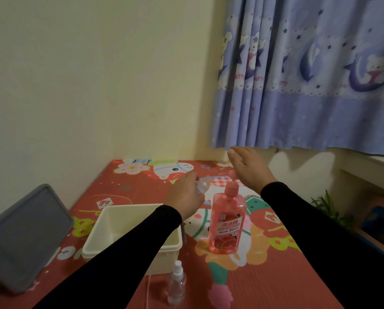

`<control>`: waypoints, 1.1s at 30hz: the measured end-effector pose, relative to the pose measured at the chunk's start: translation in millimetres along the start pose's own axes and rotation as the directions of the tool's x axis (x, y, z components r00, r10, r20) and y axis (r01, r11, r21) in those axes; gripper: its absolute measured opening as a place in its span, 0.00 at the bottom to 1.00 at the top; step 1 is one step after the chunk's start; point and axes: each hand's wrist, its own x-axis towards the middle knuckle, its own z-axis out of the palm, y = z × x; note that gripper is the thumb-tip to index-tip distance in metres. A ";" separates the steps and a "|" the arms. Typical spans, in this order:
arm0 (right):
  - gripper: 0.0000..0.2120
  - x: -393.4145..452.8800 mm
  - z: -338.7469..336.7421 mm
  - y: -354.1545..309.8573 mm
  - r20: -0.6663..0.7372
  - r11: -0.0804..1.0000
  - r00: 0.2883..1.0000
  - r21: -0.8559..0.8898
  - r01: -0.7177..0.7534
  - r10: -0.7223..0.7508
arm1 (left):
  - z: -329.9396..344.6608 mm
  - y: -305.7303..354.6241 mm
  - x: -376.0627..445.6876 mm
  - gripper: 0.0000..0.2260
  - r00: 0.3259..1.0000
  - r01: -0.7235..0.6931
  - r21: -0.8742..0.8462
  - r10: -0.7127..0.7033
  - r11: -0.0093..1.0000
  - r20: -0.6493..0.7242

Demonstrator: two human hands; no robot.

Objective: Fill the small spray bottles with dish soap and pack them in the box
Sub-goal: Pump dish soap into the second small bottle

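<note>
My left hand (185,195) is closed around a small clear spray bottle (202,184), held tilted above the mat behind the box. My right hand (248,167) hovers open, fingers spread, above and behind the pink dish soap bottle (228,224), which stands upright on the mat with its pink cap on. A second small clear spray bottle (176,283) with a white sprayer stands upright near the front. The cream plastic box (164,247) sits to the left, partly covered by my left forearm.
A grey lid (26,237) leans against the left wall. A pink object (220,296) lies on the red cartoon mat (276,275) near the front. A purple curtain (309,74) hangs at the right, with a green plant (325,206) below it.
</note>
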 end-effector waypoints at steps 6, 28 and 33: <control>0.21 19.4 6.0 -5.4 0.035 0.997 0.997 0.022 -0.068 0.067 | 5.7 1.3 19.4 0.10 0.998 -0.069 0.043 0.068 0.997 0.012; 0.21 35.3 33.9 9.8 0.536 0.956 0.792 -0.142 -0.258 0.294 | 23.9 -2.8 36.8 0.21 0.972 -0.200 0.062 0.191 0.978 0.135; 0.21 35.3 33.3 9.9 0.546 0.962 0.793 -0.185 -0.201 0.270 | 24.7 -3.1 35.1 0.20 0.973 -0.194 0.057 0.184 0.979 0.141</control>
